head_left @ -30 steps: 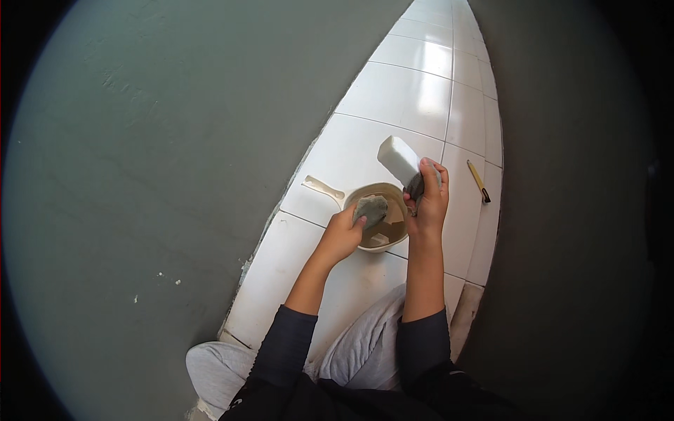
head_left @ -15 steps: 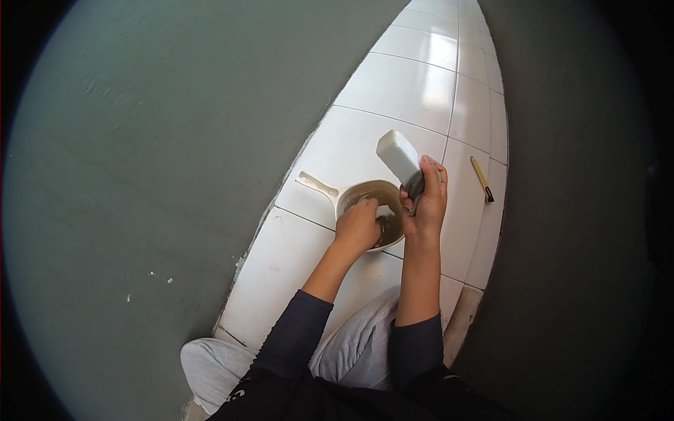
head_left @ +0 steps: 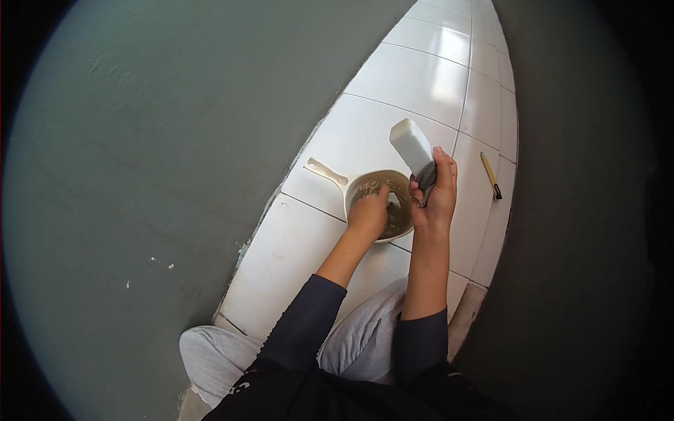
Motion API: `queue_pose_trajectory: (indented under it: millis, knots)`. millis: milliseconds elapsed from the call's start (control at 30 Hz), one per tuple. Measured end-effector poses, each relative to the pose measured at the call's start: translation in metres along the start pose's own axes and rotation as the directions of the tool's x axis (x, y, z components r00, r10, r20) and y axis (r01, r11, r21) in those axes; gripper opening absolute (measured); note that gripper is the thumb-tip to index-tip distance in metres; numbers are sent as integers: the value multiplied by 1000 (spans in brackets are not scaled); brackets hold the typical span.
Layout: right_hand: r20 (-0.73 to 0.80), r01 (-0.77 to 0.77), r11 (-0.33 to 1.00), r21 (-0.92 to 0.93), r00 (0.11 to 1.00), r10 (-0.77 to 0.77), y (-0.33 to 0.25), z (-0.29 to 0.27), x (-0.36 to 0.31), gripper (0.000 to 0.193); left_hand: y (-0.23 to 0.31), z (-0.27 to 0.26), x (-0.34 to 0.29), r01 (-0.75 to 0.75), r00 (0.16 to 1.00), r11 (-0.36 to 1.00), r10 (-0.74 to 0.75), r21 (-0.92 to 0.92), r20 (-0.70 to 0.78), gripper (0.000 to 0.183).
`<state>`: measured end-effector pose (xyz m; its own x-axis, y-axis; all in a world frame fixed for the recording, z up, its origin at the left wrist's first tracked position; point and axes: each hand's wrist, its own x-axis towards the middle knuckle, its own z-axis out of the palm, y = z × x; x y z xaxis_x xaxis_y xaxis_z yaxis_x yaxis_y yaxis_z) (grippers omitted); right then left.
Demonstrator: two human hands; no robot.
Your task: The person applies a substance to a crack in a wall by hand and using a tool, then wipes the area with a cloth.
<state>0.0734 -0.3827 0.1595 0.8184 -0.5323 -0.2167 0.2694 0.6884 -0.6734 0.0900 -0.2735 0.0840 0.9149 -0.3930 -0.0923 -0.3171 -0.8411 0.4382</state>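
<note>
A cream dipper (head_left: 349,200) with brownish, murky liquid in it stands on the white tiles, its handle pointing up and left. My left hand (head_left: 368,214) reaches down into the dipper with its fingers curled; their tips, and whatever they may hold, are hidden. Just right of the dipper's rim, my right hand (head_left: 437,200) grips a white rectangular block (head_left: 413,146). The block is tilted, its white end pointing up and left, and its lower part is grey and looks smeared. The fingers and thumb are closed around that grey part.
A yellow utility knife (head_left: 491,175) lies on the tiles to the right of my right hand. The tiled strip (head_left: 393,77) is bordered by grey floor (head_left: 154,182) on the left and a darker grey surface (head_left: 569,210) on the right. Small white crumbs (head_left: 170,266) lie at left.
The view has shifted slightly, so everything sits a little further right and higher. My left hand has turned within the dipper, its thumb now showing upward. The right hand keeps its hold on the block.
</note>
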Motion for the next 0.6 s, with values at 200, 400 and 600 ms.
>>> queue_pose_trajectory:
  millis: [200, 400, 600]
  knots:
    - [-1, -9, 1000, -6, 1000, 9, 0, -3, 2, 29, 4, -2, -8, -147, 982, 979, 126, -144, -144, 45]
    - [22, -21, 1000, -20, 1000, 22, -1, -2, 0, 31, -5, -6, -11, -187, 982, 978, 186, -89, -21, 43]
    - [2, -9, 1000, -22, 1000, 9, 1, -2, 3, 31, 6, -8, -9, 17, 988, 1000, -14, -20, 153, 35]
